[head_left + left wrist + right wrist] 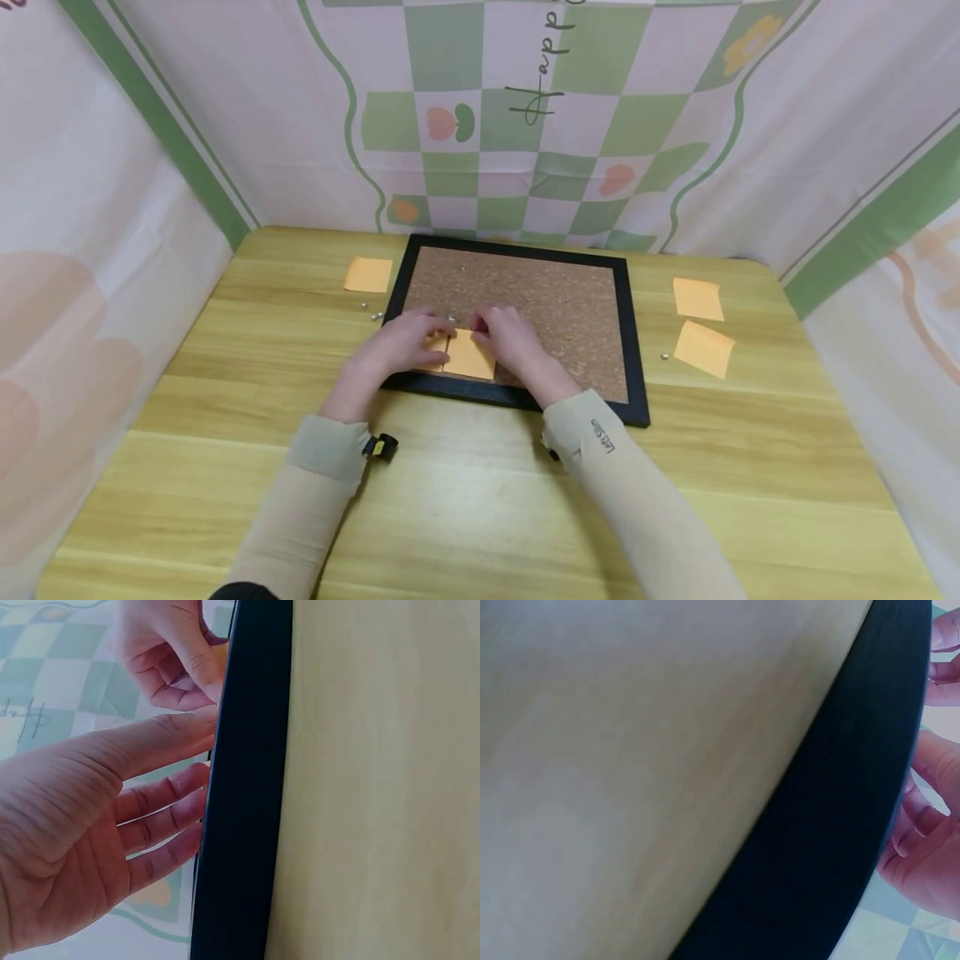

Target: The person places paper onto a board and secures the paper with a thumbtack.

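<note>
A black-framed cork board lies on the table. On its lower left part is an orange sticky note, and a second orange sticky note lies beside it, partly covered by my left hand. My left hand rests there with extended fingers, its thumb and index finger at the first note's left edge. My right hand has curled fingers and pinches that note near its upper right corner. In the left wrist view the board's black frame hides the fingertips of my left hand.
A small silvery pin sits on the cork just above the notes. Left of the board are another sticky note and several small pins. To the right lie two sticky notes and a pin. Patterned curtains surround the table.
</note>
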